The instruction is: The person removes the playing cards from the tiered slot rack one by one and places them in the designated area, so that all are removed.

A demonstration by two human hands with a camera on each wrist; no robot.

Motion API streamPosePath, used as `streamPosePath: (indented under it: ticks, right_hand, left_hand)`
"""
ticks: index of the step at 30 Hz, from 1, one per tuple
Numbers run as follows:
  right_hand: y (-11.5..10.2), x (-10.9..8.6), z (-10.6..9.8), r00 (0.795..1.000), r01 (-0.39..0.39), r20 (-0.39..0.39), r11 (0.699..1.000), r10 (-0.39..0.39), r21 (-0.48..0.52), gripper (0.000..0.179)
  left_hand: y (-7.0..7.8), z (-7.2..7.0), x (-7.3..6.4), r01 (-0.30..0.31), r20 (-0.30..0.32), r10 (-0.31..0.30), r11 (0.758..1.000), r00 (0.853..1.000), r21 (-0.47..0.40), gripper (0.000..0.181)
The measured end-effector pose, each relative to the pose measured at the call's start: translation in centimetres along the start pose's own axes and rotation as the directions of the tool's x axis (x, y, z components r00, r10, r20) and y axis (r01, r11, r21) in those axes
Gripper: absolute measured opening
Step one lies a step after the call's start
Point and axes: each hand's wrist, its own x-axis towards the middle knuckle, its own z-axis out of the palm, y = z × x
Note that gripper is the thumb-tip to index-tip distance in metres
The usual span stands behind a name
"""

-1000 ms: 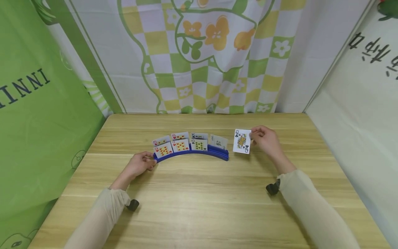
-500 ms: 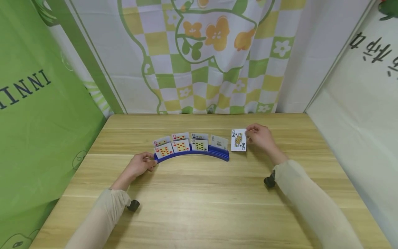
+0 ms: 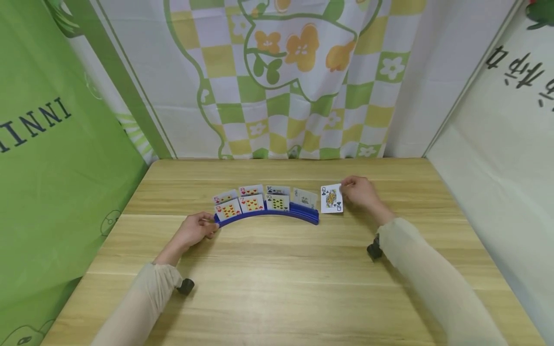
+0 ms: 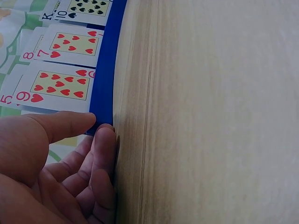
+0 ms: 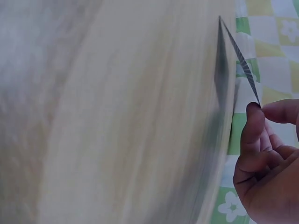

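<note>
I see beige-sleeved forearms (image 3: 140, 295) extended, the bare left hand (image 3: 193, 229) pinching the left end of the curved blue plastic card rack (image 3: 305, 213), the bare right hand (image 3: 362, 193) pinching beyond its right end.

1. Free room: the bench (image 3: 277, 274) between left sleeve (image 3: 140, 302) and right sleeve (image 3: 433, 283), in front of the rack (image 3: 274, 213) — a broad way in.
2. Standing cards (image 3: 252, 203) bar the straight line back; behind them, a strip of bench runs to the curtain (image 3: 285, 101).
3. The left grip (image 3: 194, 229) blocks the rack's left end.
4. Just beside its right end hangs the queen (image 3: 332, 198) — right grip (image 3: 360, 191) beyond.
5. The front groove (image 3: 304, 210) at that end is free.
</note>
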Motion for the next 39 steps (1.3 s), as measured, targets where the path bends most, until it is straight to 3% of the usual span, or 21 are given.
streamPosePath:
  ticks: [5,12,27,39]
  right_hand:
    - [0.1,0.3,0.3,1.0,-0.01,0.009,0.995,0.011,-0.102,0.031]
    - [0.3,0.5,0.4,1.0,-0.01,0.014,0.987,0.012,-0.158,0.028]
    - [0.9,0.0,-0.1,0.999,-0.009,0.036,0.988,0.015,-0.152,0.026]
    - [1.3,-0.4,-0.4,0.998,-0.039,0.044,0.998,0.041,-0.043,0.026]
  left_hand:
    - [0.0,0.1,0.0,-0.001,-0.004,0.001,1.0,1.0,0.001,0.037]
    - [0.3,0.2,-0.3,0.01,0.003,-0.01,1.0,1.0,-0.005,0.04]
    - [0.0,0.1,-0.1,0.0,0.001,0.0,1.0,1.0,0.008,0.039]
    - [0.2,0.2,-0.2,0.001,0.001,-0.001,1.0,1.0,0.007,0.039]
